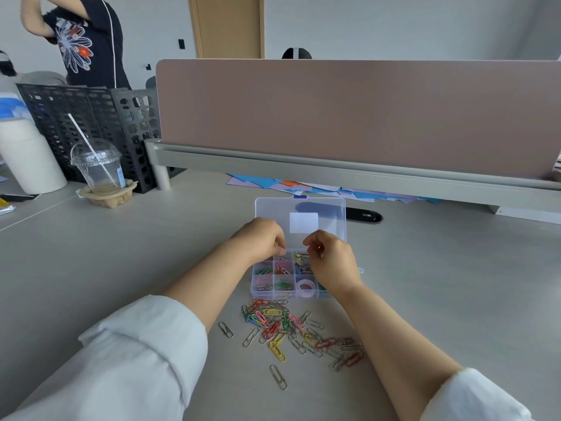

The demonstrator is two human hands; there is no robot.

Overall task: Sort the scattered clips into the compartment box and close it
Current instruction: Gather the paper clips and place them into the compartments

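Note:
A clear plastic compartment box (273,294) lies open on the grey desk, its lid (331,208) standing up behind it. Its compartments hold green, pink and silver clips, binder clips and a roll of tape. My left hand (261,238) hovers over the back left compartments with fingertips pinched together; whether a clip is in them is too small to tell. My right hand (331,262) covers the right side of the box, fingers curled, pinching something small. A heap of coloured and silver paper clips (291,326) is scattered in front of the box, between my forearms.
A plastic cup with a straw (100,168) stands in a cardboard holder at the left, beside black mesh file racks (91,123). A pink desk divider (349,113) runs behind the box, with coloured paper (273,182) under it. A person stands at the back left.

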